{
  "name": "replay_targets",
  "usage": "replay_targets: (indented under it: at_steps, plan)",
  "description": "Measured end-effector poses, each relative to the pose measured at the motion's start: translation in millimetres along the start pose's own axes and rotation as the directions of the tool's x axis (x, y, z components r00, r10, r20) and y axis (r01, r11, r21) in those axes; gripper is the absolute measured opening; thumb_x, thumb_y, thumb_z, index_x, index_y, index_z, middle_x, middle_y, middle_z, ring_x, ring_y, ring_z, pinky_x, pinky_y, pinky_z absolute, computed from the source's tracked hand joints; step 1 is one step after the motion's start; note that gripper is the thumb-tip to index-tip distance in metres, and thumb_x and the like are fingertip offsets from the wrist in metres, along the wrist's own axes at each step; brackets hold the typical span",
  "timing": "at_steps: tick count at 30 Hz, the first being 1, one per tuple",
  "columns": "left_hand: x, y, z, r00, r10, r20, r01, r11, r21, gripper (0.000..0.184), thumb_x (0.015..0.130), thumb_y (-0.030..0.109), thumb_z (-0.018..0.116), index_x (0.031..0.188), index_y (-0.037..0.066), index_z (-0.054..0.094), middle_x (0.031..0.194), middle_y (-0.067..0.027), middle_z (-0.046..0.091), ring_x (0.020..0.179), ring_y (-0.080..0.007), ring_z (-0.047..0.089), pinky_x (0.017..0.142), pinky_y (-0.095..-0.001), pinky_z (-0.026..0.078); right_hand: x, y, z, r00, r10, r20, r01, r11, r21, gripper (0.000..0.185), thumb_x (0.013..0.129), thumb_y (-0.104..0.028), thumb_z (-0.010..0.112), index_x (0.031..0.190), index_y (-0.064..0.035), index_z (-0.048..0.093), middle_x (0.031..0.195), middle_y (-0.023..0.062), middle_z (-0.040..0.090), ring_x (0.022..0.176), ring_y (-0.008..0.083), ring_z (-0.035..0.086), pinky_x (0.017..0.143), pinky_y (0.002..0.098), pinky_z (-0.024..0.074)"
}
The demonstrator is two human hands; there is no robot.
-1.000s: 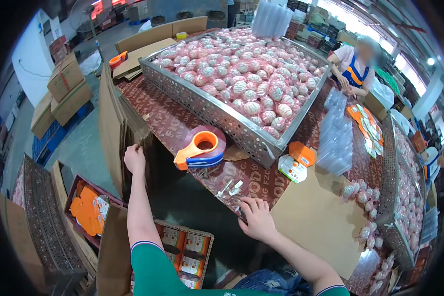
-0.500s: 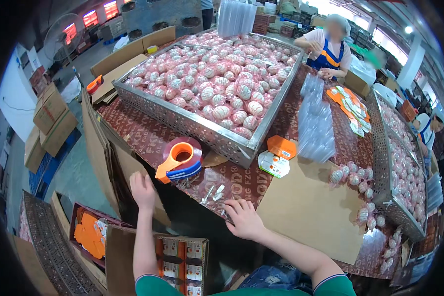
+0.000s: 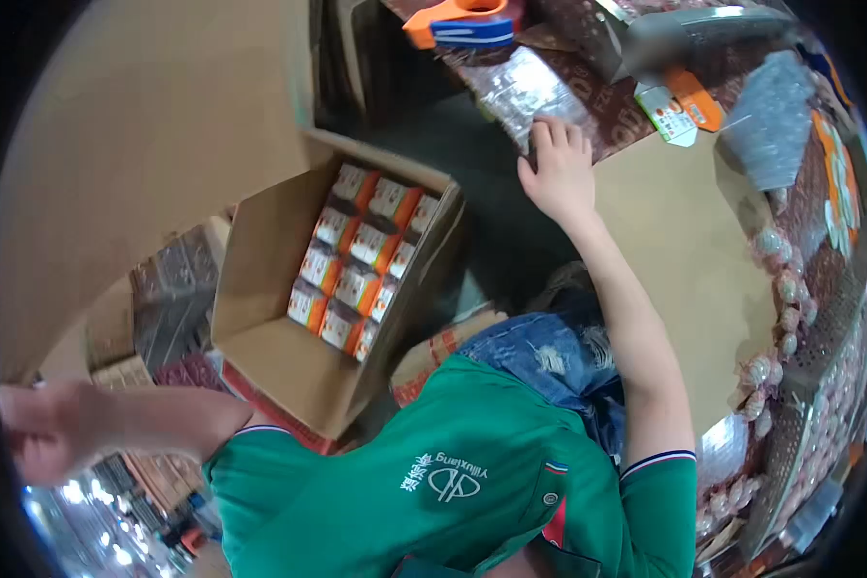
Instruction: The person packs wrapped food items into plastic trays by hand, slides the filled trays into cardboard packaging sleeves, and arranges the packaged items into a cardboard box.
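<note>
My left hand [image 3: 43, 429], blurred at the far left, has its fingers curled against the lower end of a large brown cardboard sheet [image 3: 154, 116], which fills the upper left. My right hand [image 3: 559, 173] rests on the table edge with its fingers spread, touching shiny clear plastic [image 3: 530, 87]. Below the sheet and between my arms stands an open carton [image 3: 250, 250] holding several orange-and-white packs [image 3: 352, 260] in rows. An orange and blue tape dispenser [image 3: 472, 35] lies near the table corner.
Flat cardboard [image 3: 674, 222] covers the near part of the table. Net-bagged round items [image 3: 790, 284] line its right side, beside a perforated metal tray [image 3: 819, 366]. Clear plastic sleeves [image 3: 773, 120] and orange-white cards [image 3: 679, 106] lie farther back.
The view has tipped down towards my body. My left hand has swung from beside the table to the far left, and the cardboard sheet now looms there. My right hand stays at the table edge.
</note>
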State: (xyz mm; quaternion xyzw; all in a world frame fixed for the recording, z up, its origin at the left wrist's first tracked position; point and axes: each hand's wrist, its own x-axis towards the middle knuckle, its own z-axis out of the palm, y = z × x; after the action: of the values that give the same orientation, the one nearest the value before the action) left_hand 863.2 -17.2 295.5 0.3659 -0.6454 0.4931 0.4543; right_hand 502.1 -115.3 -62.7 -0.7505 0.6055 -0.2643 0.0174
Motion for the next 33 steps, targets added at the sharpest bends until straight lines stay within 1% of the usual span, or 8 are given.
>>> replay_targets:
  at_steps: [4,7,13,18,21,26,29,33]
  plan:
    - [-31.3,34.9,-56.8,0.956,0.023,0.291,-0.015,1.000,-0.027,0.015,0.089,0.004,0.064,0.099,-0.005,0.059,0.111,-0.0175,0.065,0.068,-0.0169,0.064,0.058,-0.0306,0.053,-16.8,6.0,0.9,0.999,-0.031,-0.044,0.034,0.997,0.072,0.048,0.075,-0.020,0.070,0.116,-0.0013,0.054,0.125,0.0135,0.054,0.114,0.0339,0.050,0.095,0.0453,0.0411]
    - [-29.9,152.6,-8.9,0.511,-0.056,0.858,0.208,0.976,-0.059,0.023,0.075,-0.002,0.063,0.095,0.008,0.058,0.086,-0.0139,0.059,0.068,-0.0301,0.062,0.061,-0.0377,0.052,-46.8,16.5,-11.1,0.997,-0.029,-0.072,0.043,0.981,0.192,0.047,0.073,-0.019,0.071,0.113,-0.0011,0.053,0.126,0.0149,0.054,0.115,0.0345,0.050,0.097,0.0454,0.0412]
    - [-108.2,253.8,33.3,-0.067,0.505,0.861,0.348,0.820,-0.454,0.014,0.077,0.008,0.057,0.088,0.005,0.050,0.082,-0.0197,0.061,0.079,-0.0422,0.061,0.069,-0.0495,0.050,-98.3,30.9,-36.1,0.988,0.015,-0.151,0.023,0.970,0.242,0.028,0.079,-0.013,0.064,0.103,-0.0016,0.058,0.131,0.0149,0.054,0.119,0.0331,0.051,0.101,0.0440,0.0420]
    - [-27.1,211.5,27.5,-0.086,0.071,0.994,0.654,0.757,0.003,0.014,0.075,0.001,0.057,0.089,0.000,0.058,0.067,-0.0062,0.058,0.064,-0.0101,0.057,0.057,-0.0282,0.048,-101.5,29.2,-40.6,0.984,0.074,-0.163,-0.019,0.948,0.319,0.025,0.080,-0.012,0.064,0.102,-0.0027,0.060,0.127,0.0107,0.057,0.117,0.0317,0.052,0.100,0.0413,0.0445]
    - [16.2,146.9,5.8,0.348,-0.154,0.925,0.729,0.665,-0.163,0.023,0.080,0.001,0.055,0.103,0.003,0.058,0.080,0.0022,0.056,0.067,-0.0034,0.050,0.058,-0.0205,0.041,-100.6,31.7,-38.1,0.981,0.068,-0.179,-0.008,0.949,0.315,0.023,0.080,-0.012,0.063,0.101,-0.0031,0.060,0.127,0.0090,0.057,0.117,0.0311,0.052,0.099,0.0412,0.0447]
    - [-32.6,147.4,-3.9,0.615,-0.239,0.752,0.466,0.879,-0.102,0.045,0.083,0.010,0.061,0.126,0.003,0.052,0.079,-0.0053,0.061,0.071,-0.0100,0.059,0.063,-0.0271,0.049,-103.8,34.3,-38.1,0.977,0.045,-0.207,0.025,0.945,0.326,0.029,0.079,-0.013,0.062,0.105,-0.0012,0.060,0.126,0.0112,0.057,0.116,0.0316,0.052,0.100,0.0419,0.0430]
    - [-135.1,122.7,26.5,0.636,-0.057,0.770,0.214,0.971,-0.105,0.059,0.082,0.014,0.064,0.135,-0.001,0.042,0.107,-0.0247,0.059,0.088,-0.0439,0.062,0.081,-0.0469,0.051,-105.0,35.4,-34.3,0.976,0.042,-0.215,0.033,0.941,0.336,0.037,0.079,-0.014,0.061,0.112,0.0002,0.059,0.121,0.0139,0.059,0.115,0.0321,0.052,0.101,0.0429,0.0410]
    - [-181.3,116.1,20.0,0.451,-0.214,0.867,0.279,0.956,0.091,0.056,0.083,0.007,0.055,0.135,0.000,0.039,0.122,-0.0260,0.055,0.103,-0.0461,0.058,0.087,-0.0485,0.050,-106.6,37.0,-29.8,0.979,0.035,-0.203,0.032,0.947,0.319,0.035,0.081,-0.016,0.059,0.112,-0.0003,0.061,0.113,0.0148,0.063,0.111,0.0328,0.054,0.099,0.0429,0.0418]
